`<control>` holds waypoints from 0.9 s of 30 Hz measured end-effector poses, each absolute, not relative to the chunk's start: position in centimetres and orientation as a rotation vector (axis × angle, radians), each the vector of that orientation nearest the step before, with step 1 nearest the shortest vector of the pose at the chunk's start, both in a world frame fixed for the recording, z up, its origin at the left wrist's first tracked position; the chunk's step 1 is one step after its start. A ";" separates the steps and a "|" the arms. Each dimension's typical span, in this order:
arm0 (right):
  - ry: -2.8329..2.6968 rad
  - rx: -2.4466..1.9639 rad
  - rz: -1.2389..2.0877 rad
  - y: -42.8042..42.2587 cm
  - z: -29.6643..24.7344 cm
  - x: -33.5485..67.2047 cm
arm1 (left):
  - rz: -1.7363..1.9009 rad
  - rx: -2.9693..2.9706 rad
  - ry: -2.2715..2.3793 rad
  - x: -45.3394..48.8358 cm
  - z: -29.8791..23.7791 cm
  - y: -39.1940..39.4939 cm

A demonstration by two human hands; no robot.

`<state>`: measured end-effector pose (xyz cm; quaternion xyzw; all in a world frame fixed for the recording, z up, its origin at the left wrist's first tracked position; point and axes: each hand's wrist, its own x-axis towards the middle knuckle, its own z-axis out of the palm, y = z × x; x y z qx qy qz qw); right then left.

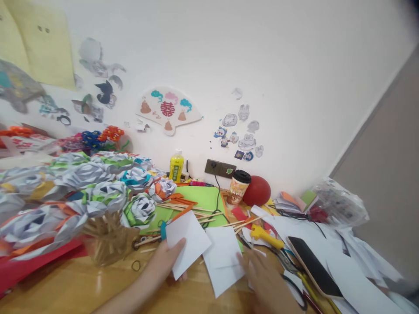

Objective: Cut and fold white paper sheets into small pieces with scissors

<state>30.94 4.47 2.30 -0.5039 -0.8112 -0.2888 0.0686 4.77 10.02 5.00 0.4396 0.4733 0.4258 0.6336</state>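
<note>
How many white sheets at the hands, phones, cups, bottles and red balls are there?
white sheets: 2, one in the left hand, one touched by the right hand
phone: 1
lidded cup: 1
yellow bottle: 1
red ball: 1
Total: 6

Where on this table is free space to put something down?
The table shows bare wood in front, between the red paper and the left hand, which holds a paper square, and a narrow strip left of the right hand. Crowded: paper flowers at left; phone and white sheets at right.
</note>
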 end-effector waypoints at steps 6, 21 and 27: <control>-2.463 -1.245 -0.894 7.8 1.9 27.3 | 1.033 1.030 1.129 5.0 4.6 10.0; -2.210 -0.878 -1.144 5.3 3.1 22.3 | 1.050 1.050 1.016 5.7 3.5 9.0; -2.326 -0.965 -0.639 4.7 3.2 22.3 | 0.905 1.377 0.937 5.7 3.5 8.1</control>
